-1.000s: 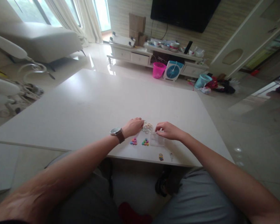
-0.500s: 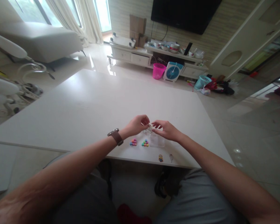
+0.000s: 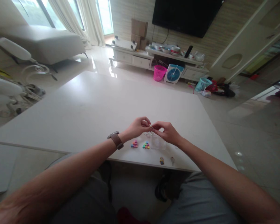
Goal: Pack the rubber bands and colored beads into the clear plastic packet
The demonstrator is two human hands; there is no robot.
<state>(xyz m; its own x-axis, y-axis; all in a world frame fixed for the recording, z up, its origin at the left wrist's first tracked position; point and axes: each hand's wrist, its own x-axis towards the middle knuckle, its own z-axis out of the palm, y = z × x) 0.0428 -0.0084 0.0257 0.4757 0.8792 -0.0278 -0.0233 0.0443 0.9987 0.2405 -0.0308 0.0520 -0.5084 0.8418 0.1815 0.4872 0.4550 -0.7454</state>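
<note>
My left hand (image 3: 140, 127), a watch on its wrist, is closed with its fingertips pinched on small metal rings (image 3: 148, 133). Meeting it fingertip to fingertip, my right hand (image 3: 166, 130) is closed on the same rings; the exact grip is too small to make out. Under the right hand sits a clear plastic box (image 3: 159, 143). To its left lie two small piles of coloured pieces, a pink-and-orange pile (image 3: 134, 144) and a green-and-yellow pile (image 3: 146, 145). Near the table edge are a yellow-and-blue cartoon figure (image 3: 161, 161) and a small silvery, key-like piece (image 3: 172, 160).
The wide white table (image 3: 112, 105) stretches out before me, its near edge above my knees. Beyond it stand a pink basket (image 3: 159, 73), a blue-and-white fan (image 3: 174, 74) and a low cabinet (image 3: 141, 61) with dishes on top. White chairs (image 3: 7, 85) are at the left.
My right hand's fingers, spread beside the rings before, have closed in and now meet my left fingertips. The camera view has shifted slightly.
</note>
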